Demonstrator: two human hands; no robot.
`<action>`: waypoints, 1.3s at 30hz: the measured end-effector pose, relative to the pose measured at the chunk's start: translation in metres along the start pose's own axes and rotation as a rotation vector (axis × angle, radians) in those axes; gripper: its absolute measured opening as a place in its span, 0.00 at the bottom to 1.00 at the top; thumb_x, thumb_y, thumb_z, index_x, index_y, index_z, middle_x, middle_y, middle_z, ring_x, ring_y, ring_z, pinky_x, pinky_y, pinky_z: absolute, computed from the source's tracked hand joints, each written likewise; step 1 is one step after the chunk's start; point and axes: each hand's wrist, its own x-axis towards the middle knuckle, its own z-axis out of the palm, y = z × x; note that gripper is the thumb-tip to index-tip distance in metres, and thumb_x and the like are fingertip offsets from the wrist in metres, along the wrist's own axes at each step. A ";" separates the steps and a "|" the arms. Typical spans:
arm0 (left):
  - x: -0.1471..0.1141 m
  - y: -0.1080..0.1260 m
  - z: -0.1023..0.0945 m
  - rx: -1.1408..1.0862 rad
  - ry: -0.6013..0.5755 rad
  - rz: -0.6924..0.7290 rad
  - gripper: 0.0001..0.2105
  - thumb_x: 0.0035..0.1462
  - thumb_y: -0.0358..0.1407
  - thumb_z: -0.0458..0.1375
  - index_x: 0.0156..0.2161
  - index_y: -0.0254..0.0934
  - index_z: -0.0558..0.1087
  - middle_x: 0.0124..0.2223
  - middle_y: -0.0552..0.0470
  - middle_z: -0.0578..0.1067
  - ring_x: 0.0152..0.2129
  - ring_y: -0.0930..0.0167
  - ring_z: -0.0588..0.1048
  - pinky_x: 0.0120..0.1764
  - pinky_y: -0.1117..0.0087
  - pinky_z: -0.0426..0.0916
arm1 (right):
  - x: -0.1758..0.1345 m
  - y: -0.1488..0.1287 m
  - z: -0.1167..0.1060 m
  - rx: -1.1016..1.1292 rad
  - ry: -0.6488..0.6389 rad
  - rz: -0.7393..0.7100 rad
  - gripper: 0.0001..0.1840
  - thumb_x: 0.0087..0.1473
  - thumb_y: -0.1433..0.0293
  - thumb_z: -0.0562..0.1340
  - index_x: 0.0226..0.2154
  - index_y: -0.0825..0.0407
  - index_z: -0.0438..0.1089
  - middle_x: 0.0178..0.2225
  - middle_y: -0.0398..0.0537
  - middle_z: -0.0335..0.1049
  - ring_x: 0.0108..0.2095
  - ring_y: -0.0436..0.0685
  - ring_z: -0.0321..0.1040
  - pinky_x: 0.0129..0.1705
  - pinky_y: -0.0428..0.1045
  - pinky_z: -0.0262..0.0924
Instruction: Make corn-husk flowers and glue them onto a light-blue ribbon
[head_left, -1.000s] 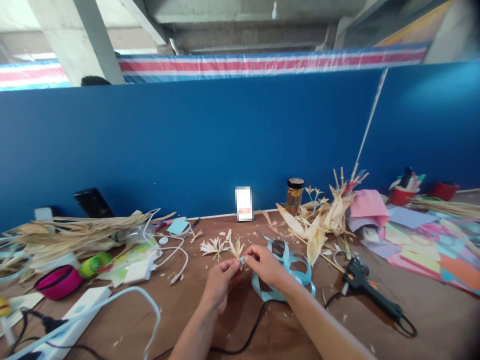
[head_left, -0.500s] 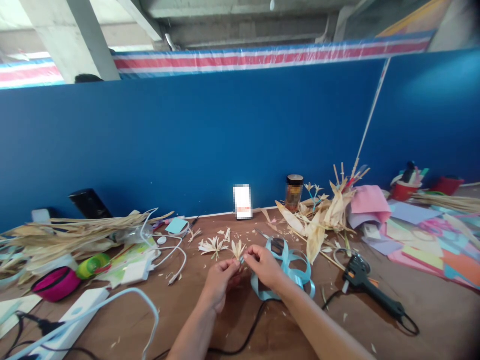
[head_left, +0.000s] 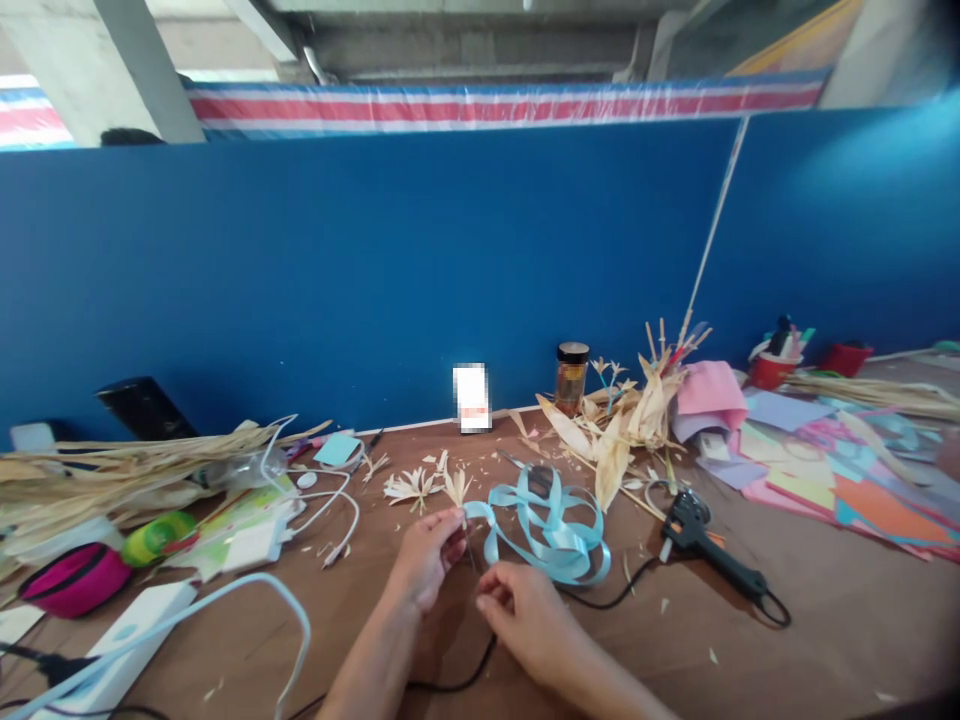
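My left hand (head_left: 426, 558) pinches the base of a pale dried-husk flower (head_left: 456, 487), its petals fanning upward. The end of a light blue ribbon (head_left: 553, 535) meets the flower's base at my fingertips; its loops lie loosely on the table to the right. A thin stem (head_left: 471, 552) seems to hang below the pinch. Lower and to the right, my right hand (head_left: 521, 610) has thumb and fingers closed together near the stem's lower end; whatever is between them is too small to tell. Another husk flower (head_left: 412, 486) lies just left of the held one.
A black glue gun (head_left: 712, 555) lies at right, its cord crossing below my hands. Scissors (head_left: 538, 480) sit partly under the ribbon. Dried husks (head_left: 630, 430), a lidded jar (head_left: 572, 378) and coloured paper (head_left: 810, 460) stand behind. A power strip (head_left: 124, 640) and white cables occupy the left.
My right hand has left the flower's base and moved down toward me. The ribbon now stretches from the left fingertips to its loops. My view has shifted slightly right.
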 end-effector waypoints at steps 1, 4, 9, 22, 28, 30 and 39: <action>0.000 -0.001 0.000 0.000 -0.006 -0.003 0.01 0.46 0.29 0.61 0.26 0.33 0.74 0.24 0.51 0.75 0.21 0.76 0.72 0.23 0.81 0.65 | 0.000 0.002 0.003 0.024 -0.009 0.014 0.07 0.47 0.72 0.56 0.28 0.53 0.69 0.23 0.44 0.70 0.24 0.51 0.64 0.26 0.43 0.53; -0.001 -0.001 0.000 -0.006 -0.026 -0.006 0.01 0.45 0.30 0.62 0.26 0.34 0.74 0.25 0.51 0.75 0.21 0.77 0.72 0.23 0.81 0.66 | 0.001 0.004 0.005 0.061 0.021 0.006 0.07 0.47 0.74 0.55 0.27 0.54 0.69 0.21 0.44 0.68 0.23 0.50 0.63 0.25 0.43 0.53; -0.001 0.002 0.000 0.006 -0.015 -0.005 0.03 0.43 0.30 0.63 0.26 0.34 0.74 0.24 0.52 0.75 0.20 0.78 0.71 0.23 0.82 0.65 | 0.001 0.005 0.005 0.090 0.056 0.017 0.07 0.48 0.73 0.54 0.26 0.54 0.68 0.20 0.42 0.66 0.21 0.49 0.60 0.23 0.42 0.51; 0.002 -0.002 -0.002 0.026 -0.012 0.017 0.08 0.38 0.35 0.66 0.26 0.33 0.75 0.24 0.52 0.74 0.20 0.78 0.71 0.22 0.81 0.64 | 0.013 -0.003 -0.010 -0.146 -0.019 -0.032 0.08 0.48 0.69 0.56 0.31 0.51 0.70 0.25 0.43 0.72 0.26 0.51 0.66 0.28 0.43 0.52; 0.002 0.000 -0.001 0.035 -0.007 0.072 0.12 0.34 0.36 0.67 0.27 0.32 0.75 0.24 0.52 0.74 0.21 0.77 0.71 0.24 0.79 0.63 | 0.044 -0.035 -0.034 -0.316 0.185 -0.105 0.09 0.53 0.66 0.53 0.36 0.48 0.67 0.29 0.44 0.72 0.30 0.53 0.66 0.30 0.45 0.50; 0.002 0.001 -0.001 0.043 0.003 0.099 0.12 0.33 0.36 0.67 0.27 0.32 0.75 0.23 0.54 0.73 0.20 0.78 0.69 0.24 0.79 0.63 | 0.042 -0.027 -0.027 -0.305 0.178 -0.091 0.07 0.52 0.67 0.55 0.32 0.50 0.67 0.28 0.44 0.72 0.29 0.53 0.66 0.30 0.44 0.50; -0.002 -0.002 0.004 0.065 0.022 0.126 0.13 0.31 0.37 0.68 0.25 0.31 0.75 0.21 0.55 0.72 0.19 0.79 0.68 0.23 0.79 0.63 | 0.021 0.013 0.005 -0.056 0.070 -0.066 0.07 0.50 0.72 0.54 0.27 0.52 0.67 0.23 0.42 0.70 0.25 0.50 0.64 0.27 0.43 0.51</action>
